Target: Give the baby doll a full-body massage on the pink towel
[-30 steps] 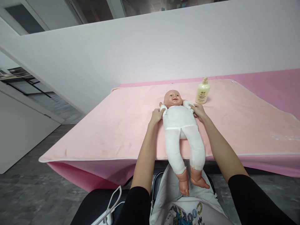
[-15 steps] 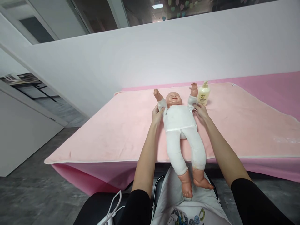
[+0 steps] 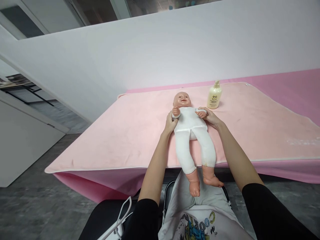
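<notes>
A baby doll (image 3: 191, 118) with a white cloth body lies face up, its legs reaching past the table's front edge over my lap. Its arms are bent in over the chest. My left hand (image 3: 171, 122) is closed around the doll's arm on the left side of the view, with the doll's small fist (image 3: 176, 111) showing above my fingers. On the other side, my right hand (image 3: 210, 117) grips the other arm near its wrist, beside the doll's open hand (image 3: 201, 114). Parts of my fingers are hidden behind the doll's arms.
A pale yellow pump bottle (image 3: 214, 96) stands just beyond my right hand. A light pink towel (image 3: 120, 133) covers the table over a darker pink cloth (image 3: 295, 86). Behind rises a white wall (image 3: 150, 53). A white cable (image 3: 122, 213) hangs by the black chair at lower left.
The doll's arms have come down from beside its head to its chest, both my hands moving with them. The view has shifted slightly.
</notes>
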`<state>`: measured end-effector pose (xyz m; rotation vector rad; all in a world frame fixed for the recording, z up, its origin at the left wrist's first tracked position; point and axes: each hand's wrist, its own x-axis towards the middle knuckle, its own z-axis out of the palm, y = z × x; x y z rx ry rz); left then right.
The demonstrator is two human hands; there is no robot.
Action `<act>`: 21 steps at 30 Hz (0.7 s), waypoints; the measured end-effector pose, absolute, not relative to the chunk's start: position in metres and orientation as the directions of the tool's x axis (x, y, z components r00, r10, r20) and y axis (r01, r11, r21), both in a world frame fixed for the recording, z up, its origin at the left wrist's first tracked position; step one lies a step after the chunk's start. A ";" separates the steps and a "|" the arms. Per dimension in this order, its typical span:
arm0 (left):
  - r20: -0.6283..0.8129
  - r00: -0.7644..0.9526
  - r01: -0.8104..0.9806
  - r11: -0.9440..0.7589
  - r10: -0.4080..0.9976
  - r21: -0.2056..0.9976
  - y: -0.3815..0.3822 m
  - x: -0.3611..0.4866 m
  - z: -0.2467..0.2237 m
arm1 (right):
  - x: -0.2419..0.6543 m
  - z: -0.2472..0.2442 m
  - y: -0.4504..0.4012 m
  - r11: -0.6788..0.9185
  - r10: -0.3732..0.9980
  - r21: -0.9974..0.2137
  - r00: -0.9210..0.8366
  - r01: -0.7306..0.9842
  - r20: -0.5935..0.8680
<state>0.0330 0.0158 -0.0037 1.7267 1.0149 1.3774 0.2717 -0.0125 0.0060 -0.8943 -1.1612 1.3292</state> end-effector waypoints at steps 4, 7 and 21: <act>0.508 0.139 0.368 -0.521 0.850 0.770 0.008 0.034 0.000 | 0.266 0.010 -0.013 0.181 0.981 -0.974 -0.049 -0.138 0.189; 0.454 0.115 0.506 -0.445 0.884 0.739 -0.001 0.035 0.008 | 0.257 0.007 -0.005 0.242 0.967 -0.970 0.085 -0.010 0.240; 0.375 0.278 -0.011 -0.388 0.884 0.922 -0.001 0.038 0.028 | 0.251 0.013 -0.003 0.196 0.973 -0.965 0.153 -0.175 0.170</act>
